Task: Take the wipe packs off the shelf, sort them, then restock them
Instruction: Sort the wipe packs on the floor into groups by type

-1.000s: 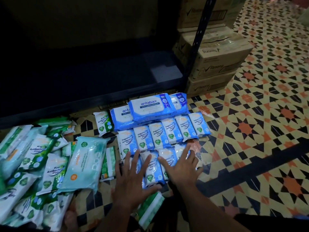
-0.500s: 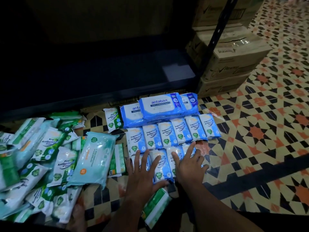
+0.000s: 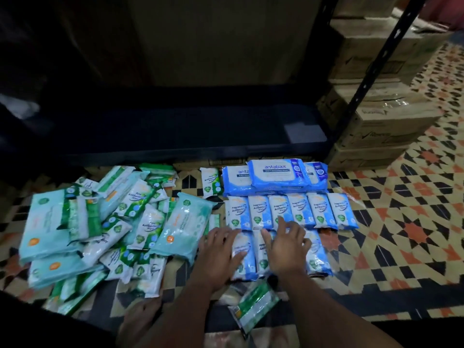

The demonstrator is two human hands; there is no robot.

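Both hands are laid flat, fingers spread, on the near row of blue packs (image 3: 317,257): left hand (image 3: 221,257), right hand (image 3: 288,249). One green pack (image 3: 253,307) lies at 6 o'clock. Six blue packs (image 3: 291,212) are lined up behind, then three antabax packs (image 3: 276,175). A green heap (image 3: 100,227), uncounted, is spread at 9 o'clock. At 12 o'clock the dark shelf (image 3: 175,136) is seen; cartons (image 3: 384,131) are stacked at 2 o'clock.

Shelf (image 3: 175,131) deck was bare, wide open from front. Upright post (image 3: 371,71) and stacked cartons (image 3: 391,126) blocked right side. Green pack pile (image 3: 100,227) covered floor (image 3: 401,234) left; floor right was free.
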